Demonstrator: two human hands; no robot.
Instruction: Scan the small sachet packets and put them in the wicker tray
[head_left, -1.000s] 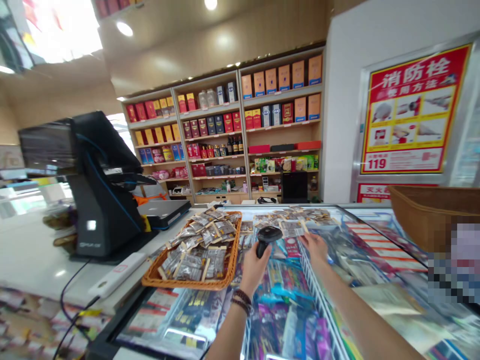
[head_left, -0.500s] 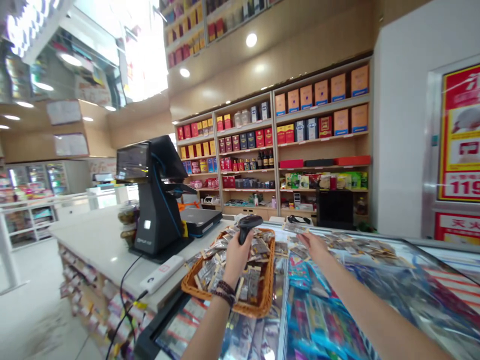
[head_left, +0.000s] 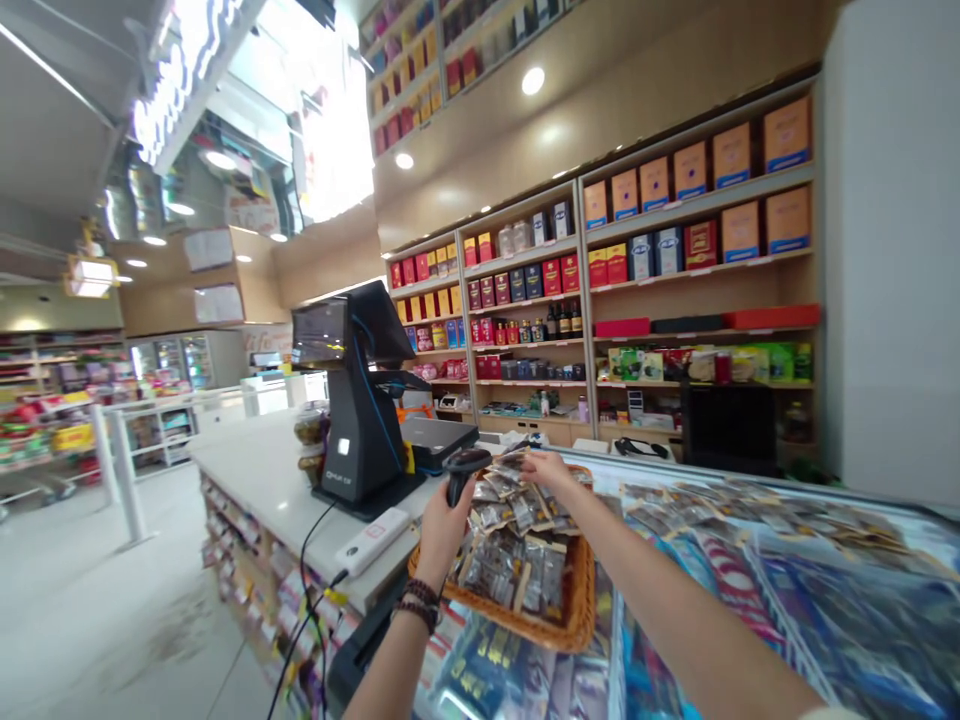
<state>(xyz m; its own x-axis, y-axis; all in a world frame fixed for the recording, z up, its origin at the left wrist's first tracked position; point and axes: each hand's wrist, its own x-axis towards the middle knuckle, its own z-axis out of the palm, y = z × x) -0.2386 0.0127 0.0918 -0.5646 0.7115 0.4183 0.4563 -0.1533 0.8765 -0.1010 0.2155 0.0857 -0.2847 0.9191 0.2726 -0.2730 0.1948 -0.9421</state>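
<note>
My left hand (head_left: 444,522) is wrapped round the handle of a black barcode scanner (head_left: 466,463), held upright over the left rim of a wicker basket (head_left: 581,610). A beaded bracelet is on that wrist. Small clear packets (head_left: 517,565) with dark contents and tan edges fill the basket. My right hand (head_left: 546,470) is over the basket's far part, its fingers pinching a small packet (head_left: 511,461) close to the scanner's head. The fingertips are partly hidden. More packets of this kind (head_left: 697,510) lie spread on the glass top to the right.
A black point-of-sale terminal (head_left: 360,400) stands on the white counter (head_left: 247,455) at left, with a white power strip (head_left: 373,540) and cables before it. Bagged goods (head_left: 720,580) show under the freezer glass. Shelves of boxed goods (head_left: 525,285) line the back wall.
My right hand has moved left from the packets on the glass to above the basket, now with a packet. The scanner stays in my left hand. The view has turned left.
</note>
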